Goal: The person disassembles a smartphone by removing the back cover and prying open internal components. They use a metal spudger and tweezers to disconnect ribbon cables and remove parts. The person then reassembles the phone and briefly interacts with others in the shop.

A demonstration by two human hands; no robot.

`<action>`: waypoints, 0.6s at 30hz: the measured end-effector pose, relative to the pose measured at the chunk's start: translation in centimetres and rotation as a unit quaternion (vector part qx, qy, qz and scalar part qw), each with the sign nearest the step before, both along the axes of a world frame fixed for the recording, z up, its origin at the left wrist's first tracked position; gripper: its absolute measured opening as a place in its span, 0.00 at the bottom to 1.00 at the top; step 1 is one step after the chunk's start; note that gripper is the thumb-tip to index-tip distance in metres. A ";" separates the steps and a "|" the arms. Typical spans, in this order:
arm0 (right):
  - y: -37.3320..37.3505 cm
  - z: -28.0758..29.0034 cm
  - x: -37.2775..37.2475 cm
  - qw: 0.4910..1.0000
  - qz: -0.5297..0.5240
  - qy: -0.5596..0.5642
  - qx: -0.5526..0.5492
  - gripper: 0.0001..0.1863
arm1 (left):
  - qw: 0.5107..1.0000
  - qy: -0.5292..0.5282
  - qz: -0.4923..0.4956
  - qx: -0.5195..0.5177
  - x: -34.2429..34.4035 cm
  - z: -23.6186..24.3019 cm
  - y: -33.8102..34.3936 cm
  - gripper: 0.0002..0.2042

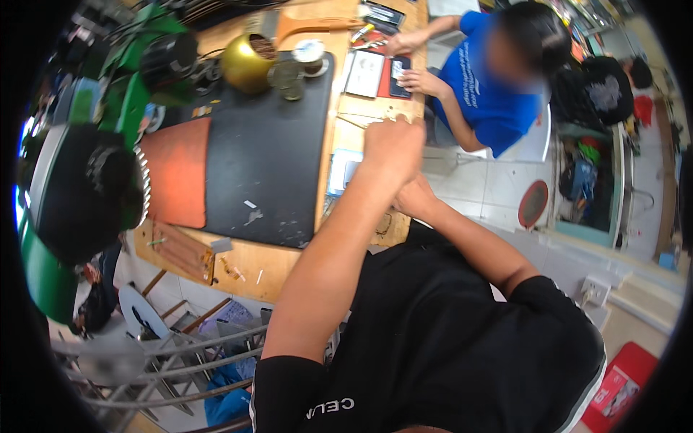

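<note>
My left hand [393, 144] is closed in a fist over the right edge of the wooden table [372, 108]. Just below it, my right hand [413, 196] is also closed, partly covered by my left wrist. The hands are close together, and whatever they may grip is hidden. To the left of my left wrist lies a flat blue-and-white item [339, 173]. Across the table corner, a co-worker in a blue shirt [480, 94] has both hands at a dark flat object [400, 72] beside a white rectangular card [363, 73].
A black mat [267, 159] bears an orange-red sheet [177, 173], a gold pot [245, 65], a glass jar [289, 81] and a white-topped container [310, 54]. A green machine [137, 108] stands at left. Metal rails [180, 346] run lower left.
</note>
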State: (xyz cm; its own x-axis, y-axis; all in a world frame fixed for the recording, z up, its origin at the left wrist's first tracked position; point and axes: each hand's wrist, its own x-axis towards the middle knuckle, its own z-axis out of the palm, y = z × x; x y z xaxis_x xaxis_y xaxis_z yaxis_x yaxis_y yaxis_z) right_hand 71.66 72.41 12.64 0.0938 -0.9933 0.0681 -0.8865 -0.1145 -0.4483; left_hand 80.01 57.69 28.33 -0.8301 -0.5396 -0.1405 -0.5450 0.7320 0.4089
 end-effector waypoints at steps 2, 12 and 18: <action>0.2 0.5 -0.3 0.999 -0.007 0.035 0.015 0.27 | 0.994 0.049 0.094 -0.010 -0.2 1.5 -0.6 0.12; 1.0 0.0 -1.8 1.000 -0.008 -0.029 0.007 0.26 | 0.830 0.395 0.343 0.195 -1.0 3.3 -2.3 0.12; 3.4 0.6 -3.4 0.975 -0.172 -0.098 -0.098 0.16 | 0.695 0.484 0.379 0.373 -0.7 3.3 -2.9 0.11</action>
